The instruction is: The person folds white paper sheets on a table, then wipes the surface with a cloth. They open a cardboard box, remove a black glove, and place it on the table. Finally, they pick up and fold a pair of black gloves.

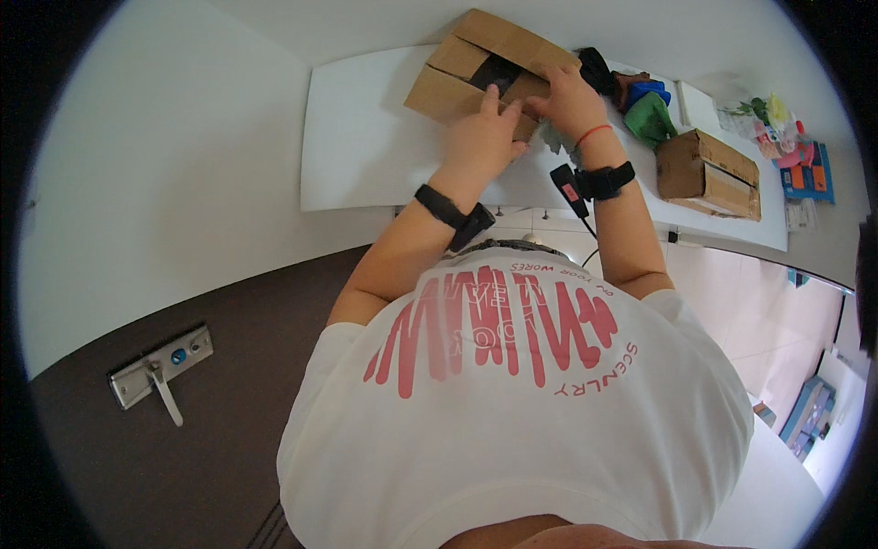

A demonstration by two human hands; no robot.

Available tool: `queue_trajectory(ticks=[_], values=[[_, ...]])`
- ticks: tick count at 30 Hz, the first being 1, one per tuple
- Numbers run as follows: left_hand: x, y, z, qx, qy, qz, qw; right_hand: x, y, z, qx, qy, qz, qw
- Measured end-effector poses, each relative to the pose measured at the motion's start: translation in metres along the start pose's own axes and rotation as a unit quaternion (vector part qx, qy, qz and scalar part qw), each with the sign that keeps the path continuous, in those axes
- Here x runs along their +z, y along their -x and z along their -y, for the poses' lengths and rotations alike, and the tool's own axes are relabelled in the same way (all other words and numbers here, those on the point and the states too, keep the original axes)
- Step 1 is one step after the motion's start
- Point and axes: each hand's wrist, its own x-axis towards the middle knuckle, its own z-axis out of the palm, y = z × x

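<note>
A brown cardboard box (435, 89) sits at the back of the white table (357, 137), its top flaps partly raised around a dark gap (497, 72). My left hand (483, 137) reaches over the near side of the box with fingers spread. On the right side of the box, my right hand (571, 103) has its fingers on a flap and its thumb lower down. Whether it pinches the cardboard cannot be seen. Below that hand lies a crumpled grey-green item (557, 141), partly hidden. Black straps circle both wrists, and a red cord is on the right one.
Right of the box lie a black item (595, 71), blue cloth (648, 92) and green cloth (650, 118). Another cardboard box (710, 173) stands farther right. A black device (571, 191) trails a cable by the right wrist. A door handle (164, 394) is at lower left.
</note>
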Motion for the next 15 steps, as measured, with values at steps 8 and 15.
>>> queue_trajectory(ticks=[8, 15], values=[[-0.016, 0.022, 0.043, 0.049, -0.021, -0.009, 0.999, -0.026, -0.001, 0.000, -0.002, -0.068, 0.097, 0.993], [-0.055, 0.028, 0.096, -0.137, -0.081, 0.101, 0.982, 0.033, 0.034, 0.052, -0.171, -0.171, 0.228, 0.943]])
